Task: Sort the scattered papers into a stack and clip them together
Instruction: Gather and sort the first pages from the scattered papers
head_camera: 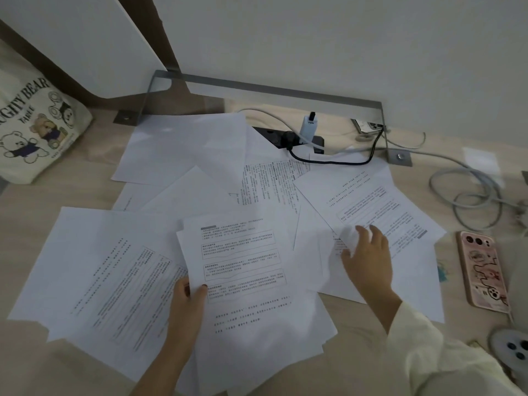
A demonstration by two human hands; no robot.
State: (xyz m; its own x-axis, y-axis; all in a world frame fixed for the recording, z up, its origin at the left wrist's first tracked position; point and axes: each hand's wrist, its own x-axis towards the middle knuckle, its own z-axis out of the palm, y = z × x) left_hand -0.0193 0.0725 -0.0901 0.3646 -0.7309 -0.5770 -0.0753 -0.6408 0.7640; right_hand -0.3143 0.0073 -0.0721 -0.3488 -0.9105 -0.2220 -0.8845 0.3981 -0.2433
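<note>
Pinching the gathered stack at its edge, the left hand keeps it squared; the right hand's spread fingers press a loose sheet, holding nothing.

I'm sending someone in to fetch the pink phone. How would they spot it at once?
Start at the wooden desk covered in scattered papers and look to its right edge, past the right hand. The pink phone lies flat there, camera side up, below the coiled grey cable. Only it has a pink case with a cartoon drawing.
</note>
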